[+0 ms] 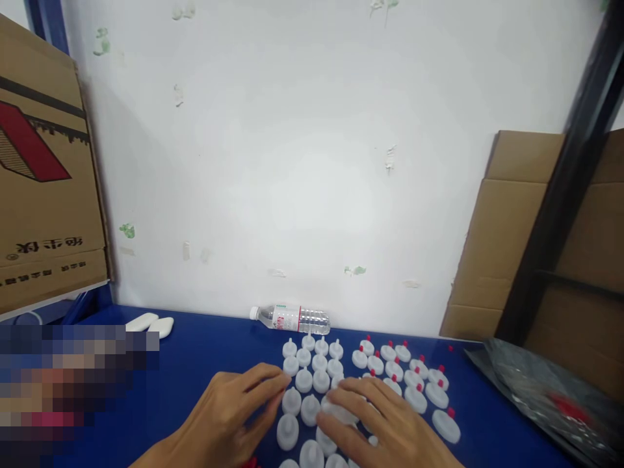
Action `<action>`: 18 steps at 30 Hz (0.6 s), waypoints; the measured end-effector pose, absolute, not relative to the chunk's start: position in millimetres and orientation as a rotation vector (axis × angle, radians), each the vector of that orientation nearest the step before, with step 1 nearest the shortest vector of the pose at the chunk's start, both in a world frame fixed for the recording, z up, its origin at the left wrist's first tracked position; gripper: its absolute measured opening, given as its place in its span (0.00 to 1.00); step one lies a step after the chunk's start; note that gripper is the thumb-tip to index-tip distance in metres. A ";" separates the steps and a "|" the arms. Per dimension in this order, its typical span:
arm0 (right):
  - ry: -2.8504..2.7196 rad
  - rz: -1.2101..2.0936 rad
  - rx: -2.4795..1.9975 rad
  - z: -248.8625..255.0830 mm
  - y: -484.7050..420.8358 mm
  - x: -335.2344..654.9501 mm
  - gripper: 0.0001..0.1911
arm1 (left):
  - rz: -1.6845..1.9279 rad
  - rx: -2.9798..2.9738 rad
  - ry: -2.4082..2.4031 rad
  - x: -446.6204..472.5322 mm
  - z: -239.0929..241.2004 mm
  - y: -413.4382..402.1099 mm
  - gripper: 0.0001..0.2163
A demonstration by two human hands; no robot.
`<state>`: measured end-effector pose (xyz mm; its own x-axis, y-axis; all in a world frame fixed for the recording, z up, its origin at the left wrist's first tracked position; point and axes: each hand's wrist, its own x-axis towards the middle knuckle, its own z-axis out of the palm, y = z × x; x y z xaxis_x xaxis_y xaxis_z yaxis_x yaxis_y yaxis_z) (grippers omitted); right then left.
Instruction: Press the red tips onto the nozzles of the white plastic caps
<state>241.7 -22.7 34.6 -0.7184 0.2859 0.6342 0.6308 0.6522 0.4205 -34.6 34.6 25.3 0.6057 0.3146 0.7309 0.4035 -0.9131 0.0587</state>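
Frosted white spouted caps (303, 380) stand in rows on the blue table (185, 357), round-based with slim nozzles; the red-tipped caps (415, 398) sit rightward. The left hand (234, 403) curls narrowly beside them, the right hand (377, 409) fans loosely over; I can't tell whether either grips one.

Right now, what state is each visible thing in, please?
Plain white pieces: nozzles bare, pointing up
Red-tipped pieces: red tips fitted
Bottle: lying sideways, capped
Left hand: fingers bent, grip unclear
Right hand: spread over plain pieces, grip unclear
Cardboard sheet: upright, creased
Plastic bag: lying rumpled
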 end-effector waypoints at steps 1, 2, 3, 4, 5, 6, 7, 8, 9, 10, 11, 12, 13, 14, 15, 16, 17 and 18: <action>-2.366 -0.833 -0.715 31.2 -22.8 241.6 0.14 | -1.214 -2.718 -0.549 -33.8 25.2 32.9 0.14; -2.372 -0.797 -0.722 27.8 -22.6 241.5 0.17 | -1.220 -2.719 -0.504 -33.1 24.6 31.6 0.14; -2.367 -0.764 -0.731 24.7 -22.2 241.2 0.19 | -1.222 -2.714 -0.483 -32.5 23.2 31.0 0.15; -2.345 -0.738 -0.732 22.3 -21.8 240.3 0.20 | -1.229 -2.700 -0.472 -32.1 21.3 31.0 0.15; -2.316 -0.718 -0.723 20.9 -21.4 238.7 0.18 | -1.228 -2.688 -0.467 -31.8 19.0 31.5 0.14; -2.286 -0.703 -0.704 20.3 -21.1 236.5 0.16 | -1.219 -2.679 -0.466 -31.7 16.6 32.3 0.14; -2.260 -0.690 -0.686 20.5 -20.8 233.6 0.14 | -1.200 -2.680 -0.462 -31.7 14.3 33.2 0.15; -2.244 -0.675 -0.676 21.1 -20.6 230.4 0.13 | -1.174 -2.690 -0.450 -31.8 12.3 34.0 0.16; -2.227 -0.662 -0.669 21.9 -20.4 227.2 0.12 | -1.143 -2.705 -0.431 -31.8 10.7 34.5 0.16; -2.205 -0.657 -0.667 22.4 -20.2 224.2 0.11 | -1.112 -2.716 -0.412 -31.7 9.5 34.5 0.17; -2.183 -0.652 -0.672 22.5 -20.1 221.7 0.12 | -1.083 -2.715 -0.404 -31.3 8.7 33.8 0.18; -2.166 -0.651 -0.682 22.3 -19.9 219.9 0.13 | -1.066 -2.699 -0.396 -30.6 8.2 32.6 0.18; -2.157 -0.652 -0.686 21.9 -19.9 218.8 0.14 | -1.053 -2.679 -0.390 -29.7 7.9 30.8 0.18; -2.149 -0.660 -0.681 21.6 -20.2 218.5 0.15 | -1.041 -2.660 -0.387 -28.4 7.6 28.8 0.18; -2.156 -0.662 -0.682 21.5 -20.6 218.6 0.16 | -1.033 -2.643 -0.379 -27.0 7.3 26.7 0.17; -2.175 -0.660 -0.688 21.9 -21.2 219.2 0.15 | -1.028 -2.629 -0.372 -25.6 6.8 25.0 0.17; -2.194 -0.659 -0.689 22.6 -22.0 220.0 0.15 | -1.025 -2.616 -0.368 -24.0 6.3 23.8 0.17; -2.217 -0.659 -0.685 23.6 -22.8 220.7 0.14 | -1.022 -2.606 -0.365 -22.6 5.8 23.2 0.17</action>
